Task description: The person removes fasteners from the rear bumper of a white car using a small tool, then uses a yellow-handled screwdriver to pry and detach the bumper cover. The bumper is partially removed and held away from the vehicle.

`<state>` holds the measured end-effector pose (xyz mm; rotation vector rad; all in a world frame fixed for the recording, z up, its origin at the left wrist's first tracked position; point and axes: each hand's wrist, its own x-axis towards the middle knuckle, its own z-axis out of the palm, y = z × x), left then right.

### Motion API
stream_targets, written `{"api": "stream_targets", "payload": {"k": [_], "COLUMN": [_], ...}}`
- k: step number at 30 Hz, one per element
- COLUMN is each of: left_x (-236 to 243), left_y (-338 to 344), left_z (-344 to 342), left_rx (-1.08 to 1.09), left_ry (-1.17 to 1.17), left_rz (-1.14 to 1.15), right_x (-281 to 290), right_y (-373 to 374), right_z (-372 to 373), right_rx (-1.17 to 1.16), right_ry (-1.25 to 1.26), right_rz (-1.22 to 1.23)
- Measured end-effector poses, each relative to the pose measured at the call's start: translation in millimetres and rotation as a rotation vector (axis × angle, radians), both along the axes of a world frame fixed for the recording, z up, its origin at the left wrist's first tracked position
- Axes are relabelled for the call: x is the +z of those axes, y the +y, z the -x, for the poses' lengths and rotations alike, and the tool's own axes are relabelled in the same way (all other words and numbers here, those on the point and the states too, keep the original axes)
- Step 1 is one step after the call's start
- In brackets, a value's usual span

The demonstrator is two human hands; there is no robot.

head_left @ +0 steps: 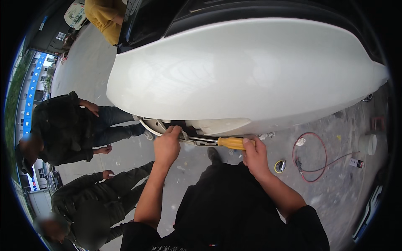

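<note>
My right hand (256,155) is closed on the yellow handle of a screwdriver (232,143), whose shaft reaches left into a narrow opening along the lower edge of a large white car panel (226,67). My left hand (166,146) is closed on a pale metal or plastic strip (153,126) in that opening, near the screwdriver's far end. The tip is hidden around my left fingers. A dark gap and a loose-looking pale inner piece (220,125) show just under the panel's edge.
Two people in dark clothes (63,125) (96,201) stand at my left; another in yellow (100,16) is beyond the car. On the floor (305,201) at right lie a coiled red hose (324,159), a small round yellow-rimmed object (279,166) and a pale bucket (367,144).
</note>
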<state>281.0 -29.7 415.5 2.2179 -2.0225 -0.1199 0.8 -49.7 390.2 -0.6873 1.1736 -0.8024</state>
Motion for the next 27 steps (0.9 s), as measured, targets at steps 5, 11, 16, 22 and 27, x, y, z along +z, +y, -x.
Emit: {"api": "stream_targets", "payload": {"k": [5, 11, 16, 22, 27], "left_x": [0.7, 4.0, 7.5, 6.0, 6.5], "left_y": [-0.7, -1.2, -0.1, -1.6, 1.5], "left_z": [1.0, 3.7, 5.3, 5.2, 4.4], "left_rx": [-0.019, -0.026, -0.016, -0.023, -0.028], "left_ry": [0.005, -0.001, -0.008, 0.006, 0.006], "left_rz": [0.022, 0.018, 0.01, 0.011, 0.012], "right_x": [-5.0, -9.4, -10.2, -2.9, 10.5], "right_y": [1.1, 4.5, 4.3, 4.0, -7.8], "right_z": [-0.8, -1.2, -3.7, 0.4, 7.8], "right_rx": [0.003, -0.012, 0.007, 0.038, 0.149], "right_ry": [0.025, 0.047, 0.043, 0.128, -0.001], "right_rz": [0.048, 0.076, 0.15, 0.216, -0.128]}}
